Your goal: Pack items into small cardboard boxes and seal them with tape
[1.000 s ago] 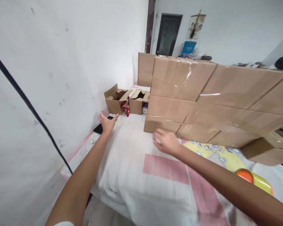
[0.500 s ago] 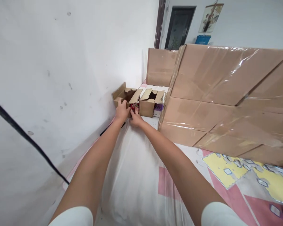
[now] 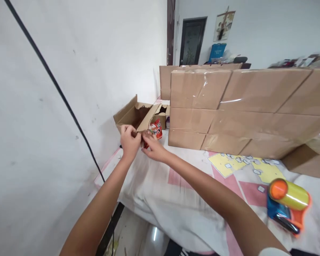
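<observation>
An open cardboard box (image 3: 130,113) stands on the cloth-covered bed or table beside the wall, its flaps raised. My left hand (image 3: 130,142) is closed on the box's near edge, with its fingers over the rim. My right hand (image 3: 155,147) is closed around a red printed packet (image 3: 158,128) at the box's right side, its fingertips touching the corner of the flap. Part of the packet is hidden by these fingers and the flap. Just behind it stands a smaller open cardboard box (image 3: 161,119).
A wall of taped cardboard boxes (image 3: 202,121) runs along the right. An open carton (image 3: 309,160) lies at its end. A tape dispenser with a yellow roll (image 3: 296,195) lies at the right front. A black cable (image 3: 61,92) hangs along the white wall (image 3: 29,142).
The open box and red packet have come nearer to me, away from the smaller box, with both hands. More of the packet shows. My view has also shifted, bringing the tape dispenser into sight.
</observation>
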A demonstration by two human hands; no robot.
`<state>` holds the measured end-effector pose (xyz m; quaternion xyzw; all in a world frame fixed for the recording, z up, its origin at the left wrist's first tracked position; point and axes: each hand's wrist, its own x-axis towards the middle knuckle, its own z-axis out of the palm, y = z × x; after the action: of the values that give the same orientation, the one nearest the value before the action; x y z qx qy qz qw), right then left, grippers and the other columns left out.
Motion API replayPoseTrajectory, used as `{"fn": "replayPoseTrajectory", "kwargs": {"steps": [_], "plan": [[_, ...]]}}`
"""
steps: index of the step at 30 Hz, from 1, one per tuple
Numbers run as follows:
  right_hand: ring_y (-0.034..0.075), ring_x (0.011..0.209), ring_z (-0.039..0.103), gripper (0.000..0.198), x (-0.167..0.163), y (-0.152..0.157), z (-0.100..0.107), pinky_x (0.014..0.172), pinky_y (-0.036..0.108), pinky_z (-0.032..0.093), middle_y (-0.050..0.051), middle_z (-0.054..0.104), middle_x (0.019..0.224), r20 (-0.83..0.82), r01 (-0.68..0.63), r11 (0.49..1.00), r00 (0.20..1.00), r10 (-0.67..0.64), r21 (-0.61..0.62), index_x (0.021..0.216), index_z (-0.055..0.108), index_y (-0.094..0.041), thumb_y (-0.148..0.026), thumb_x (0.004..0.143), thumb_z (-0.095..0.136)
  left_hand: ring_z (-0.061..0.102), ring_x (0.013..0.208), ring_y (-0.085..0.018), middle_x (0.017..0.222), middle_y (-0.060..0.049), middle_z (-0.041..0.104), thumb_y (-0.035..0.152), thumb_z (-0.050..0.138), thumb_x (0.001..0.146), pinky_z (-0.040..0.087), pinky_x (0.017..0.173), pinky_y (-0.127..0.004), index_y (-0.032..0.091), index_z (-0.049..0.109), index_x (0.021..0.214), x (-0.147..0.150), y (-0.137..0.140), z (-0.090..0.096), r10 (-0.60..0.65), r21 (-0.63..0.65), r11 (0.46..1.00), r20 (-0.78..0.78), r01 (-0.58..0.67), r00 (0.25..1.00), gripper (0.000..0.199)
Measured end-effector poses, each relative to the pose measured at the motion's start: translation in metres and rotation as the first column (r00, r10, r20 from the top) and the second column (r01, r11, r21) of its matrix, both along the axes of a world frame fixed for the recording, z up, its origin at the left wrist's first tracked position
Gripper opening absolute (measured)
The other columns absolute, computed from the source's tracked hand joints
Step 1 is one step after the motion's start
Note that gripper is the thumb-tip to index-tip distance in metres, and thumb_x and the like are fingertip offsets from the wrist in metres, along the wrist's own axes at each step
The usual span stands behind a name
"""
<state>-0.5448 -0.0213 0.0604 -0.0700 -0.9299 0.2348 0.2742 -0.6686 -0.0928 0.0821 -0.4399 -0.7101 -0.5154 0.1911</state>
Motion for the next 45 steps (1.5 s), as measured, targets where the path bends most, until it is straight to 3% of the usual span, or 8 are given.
{"fn": "replayPoseTrajectory", "kwargs": {"steps": [5, 8, 18, 24, 28, 32, 38, 45], "plan": [[0.03, 0.137, 0.04, 0.067, 0.098, -0.08, -0.003, 0.114, 0.045, 0.033, 0.019, 0.044, 0.151, 0.052, -0.041, 0.999, 0.998, 0.042, -0.012, 0.15, 0.033, -0.009, -0.025, 0.09, 0.056, 0.052, 0.076, -0.015, 0.086, 0.0, 0.047, 0.018, 0.058, 0.076, 0.042, 0.063, -0.026, 0.022, 0.048, 0.069, 0.066, -0.082, -0.014, -0.198, 0.01, 0.98, -0.009, 0.198, 0.98, 0.014], [0.032, 0.134, 0.042, 0.073, 0.157, -0.111, -0.004, 0.109, 0.047, 0.039, 0.015, 0.044, 0.152, 0.172, -0.021, 0.998, 0.985, 0.031, -0.06, 0.155, 0.025, -0.017, -0.033, 0.091, 0.057, 0.051, 0.07, -0.014, 0.086, 0.0, 0.052, 0.02, 0.06, 0.076, 0.041, 0.059, -0.026, 0.022, 0.052, 0.069, 0.097, -0.102, -0.035, -0.292, 0.023, 0.956, -0.02, 0.292, 0.956, 0.011], [0.035, 0.152, 0.021, 0.087, 0.277, -0.128, -0.026, 0.12, 0.06, 0.022, 0.011, 0.024, 0.166, 0.22, 0.33, 0.94, 0.927, -0.305, -0.087, 0.162, 0.012, -0.023, -0.029, 0.088, 0.058, 0.054, 0.076, -0.016, 0.083, -0.002, 0.052, 0.029, 0.06, 0.083, 0.044, 0.059, -0.025, 0.021, 0.05, 0.066, 0.189, -0.044, -0.073, -0.723, 0.045, 0.687, 0.138, 0.725, 0.676, 0.021], [0.019, 0.107, 0.064, 0.043, 0.292, -0.103, -0.041, 0.095, 0.034, 0.049, 0.008, 0.071, 0.116, -0.093, 0.5, 0.837, 0.843, -0.529, -0.222, 0.123, 0.065, -0.02, -0.008, 0.091, 0.039, 0.063, 0.082, -0.02, 0.089, -0.008, 0.065, 0.035, 0.052, 0.088, 0.051, 0.069, -0.03, 0.019, 0.066, 0.08, 0.189, -0.005, -0.078, -0.852, -0.208, 0.504, 0.039, 0.838, 0.522, 0.023], [0.028, 0.115, 0.053, 0.027, 0.315, -0.075, -0.033, 0.104, 0.047, 0.036, 0.01, 0.07, 0.109, 0.056, 0.603, 0.793, 0.792, -0.608, 0.085, 0.113, 0.068, -0.018, -0.023, 0.088, 0.059, 0.069, 0.092, -0.021, 0.102, -0.009, 0.073, 0.03, 0.046, 0.087, 0.052, 0.076, -0.03, 0.021, 0.072, 0.094, 0.171, 0.015, -0.047, -0.916, -0.573, 0.367, -0.086, 0.732, 0.392, 0.028], [0.03, 0.115, 0.051, 0.044, 0.328, -0.059, -0.038, 0.106, 0.054, 0.027, 0.013, 0.066, 0.117, 0.271, 0.58, 0.798, 0.752, -0.601, 0.162, 0.126, 0.061, -0.016, -0.034, 0.085, 0.066, 0.069, 0.087, -0.021, 0.097, -0.004, 0.074, 0.03, 0.049, 0.085, 0.047, 0.068, -0.027, 0.023, 0.069, 0.092, 0.174, 0.026, -0.003, -0.934, -0.871, 0.312, -0.209, 0.379, 0.288, 0.022], [0.03, 0.107, 0.055, 0.019, 0.328, -0.066, -0.018, 0.098, 0.047, 0.033, 0.014, 0.065, 0.105, 0.484, 0.518, 0.817, 0.663, -0.571, 0.255, 0.098, 0.068, -0.013, -0.026, 0.085, 0.064, 0.062, 0.071, -0.023, 0.097, -0.01, 0.068, 0.038, 0.058, 0.079, 0.039, 0.056, -0.032, 0.019, 0.064, 0.084, 0.203, 0.03, 0.014, -0.917, -0.947, 0.316, -0.29, 0.053, 0.275, 0.021], [0.026, 0.093, 0.064, 0.022, 0.341, -0.106, 0.024, 0.081, 0.035, 0.041, 0.012, 0.07, 0.1, 0.586, 0.372, 0.915, 0.71, -0.389, 0.156, 0.103, 0.064, -0.014, -0.012, 0.081, 0.063, 0.058, 0.065, -0.02, 0.109, -0.01, 0.06, 0.023, 0.055, 0.076, 0.03, 0.05, -0.032, 0.018, 0.05, 0.112, 0.206, 0.005, 0.007, -0.897, -0.919, 0.374, -0.323, 0.128, 0.301, 0.037]]}}
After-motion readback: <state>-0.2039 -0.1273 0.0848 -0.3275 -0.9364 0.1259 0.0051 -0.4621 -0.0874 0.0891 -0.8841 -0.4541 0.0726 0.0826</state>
